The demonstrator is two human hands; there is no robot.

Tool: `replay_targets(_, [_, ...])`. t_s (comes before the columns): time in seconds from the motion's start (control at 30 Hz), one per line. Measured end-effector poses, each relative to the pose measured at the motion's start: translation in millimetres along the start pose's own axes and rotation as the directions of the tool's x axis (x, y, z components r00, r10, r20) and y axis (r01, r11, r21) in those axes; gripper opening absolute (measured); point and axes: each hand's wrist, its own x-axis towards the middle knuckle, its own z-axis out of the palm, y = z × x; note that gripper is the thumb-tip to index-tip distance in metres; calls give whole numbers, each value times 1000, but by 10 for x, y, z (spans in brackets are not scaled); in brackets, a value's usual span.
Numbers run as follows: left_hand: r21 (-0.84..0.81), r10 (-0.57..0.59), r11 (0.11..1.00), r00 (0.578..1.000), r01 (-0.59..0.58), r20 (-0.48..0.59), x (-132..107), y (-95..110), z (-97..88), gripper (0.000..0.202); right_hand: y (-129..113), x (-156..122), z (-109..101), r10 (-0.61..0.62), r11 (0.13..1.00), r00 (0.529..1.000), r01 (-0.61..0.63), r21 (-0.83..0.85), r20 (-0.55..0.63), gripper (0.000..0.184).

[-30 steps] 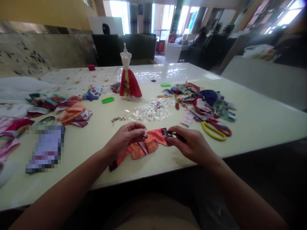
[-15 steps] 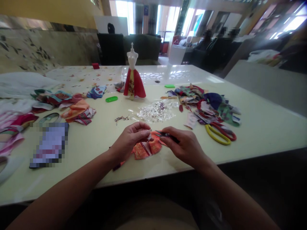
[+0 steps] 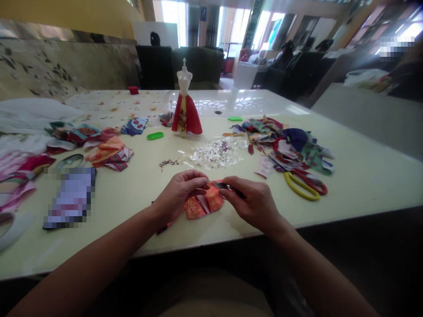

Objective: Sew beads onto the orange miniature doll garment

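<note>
Head view: near the middle of the frame, my left hand [image 3: 183, 189] and right hand [image 3: 254, 196] are close together above the orange garment [image 3: 204, 206], which lies on the pale table [image 3: 360, 167], partly hidden under them. My right fingers are clamped on a small dark tool [image 3: 217, 185]; what kind it is, I cannot tell. My left thumb and finger are pinched on a tiny pale bit [image 3: 208, 180], too small to name.

A second ago the tool's tip lay over the garment's right cuff; now I have brought it in beside my left fingertips. The pale bit shows less than it did. I take this to mean that both hands are now working at one spot, with the garment lying beneath rather than being handled.

Just above my hands, at centre, sits the clear bag of beads [image 3: 216, 154], with loose beads [image 3: 169, 163] to its left. Farther up stands the dress form [image 3: 185, 81] in its red skirt [image 3: 194, 116]. Right of centre are the yellow-handled scissors [image 3: 302, 190].
</note>
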Motion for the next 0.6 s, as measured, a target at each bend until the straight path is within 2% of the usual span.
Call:
replay_targets(0.27, [-22,-16,1000,1000,15,-17,7,-12,1,13,-7,-23,32,-49,996,999,47,-74,-23,24])
replay_targets(0.6, [-67,-18,998,1000,18,2,5,-28,20,13,15,-17,44,-43,991,999,41,-128,-14,27])
